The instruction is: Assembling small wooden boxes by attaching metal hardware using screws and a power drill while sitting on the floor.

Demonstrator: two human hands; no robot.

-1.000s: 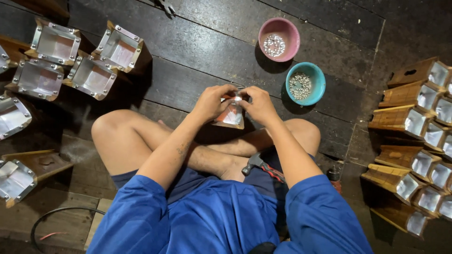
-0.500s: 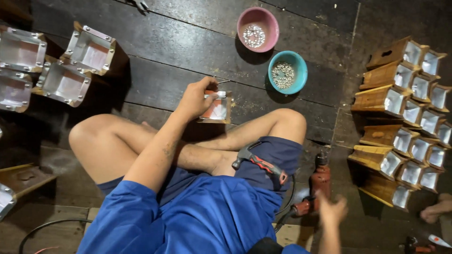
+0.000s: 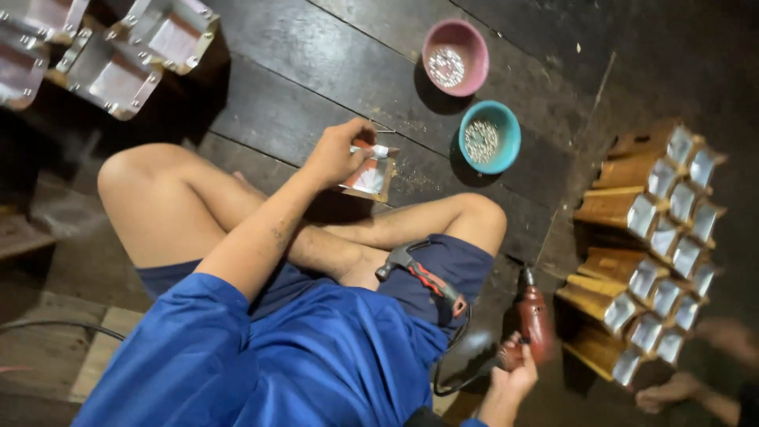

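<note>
— Changed since a second ago? Going left to right from the small foil-lined wooden box (image 3: 369, 175)?

— Left hand (image 3: 338, 152) kept on that box, fingers curled over its near-left corner, pinching it against the floorboards just beyond the crossed legs. Hammer (image 3: 419, 273) lying on the lap, below the box.

— And right of it?

— Right hand (image 3: 515, 373) gone from the box, now down at lower right, closed round the rear of a red electric drill (image 3: 534, 316). Pink bowl (image 3: 454, 57) and teal bowl (image 3: 489, 135) of small metal bits above-right, untouched.

— Meaning?

— Probably two-handed fitting over, drilling next.
</note>
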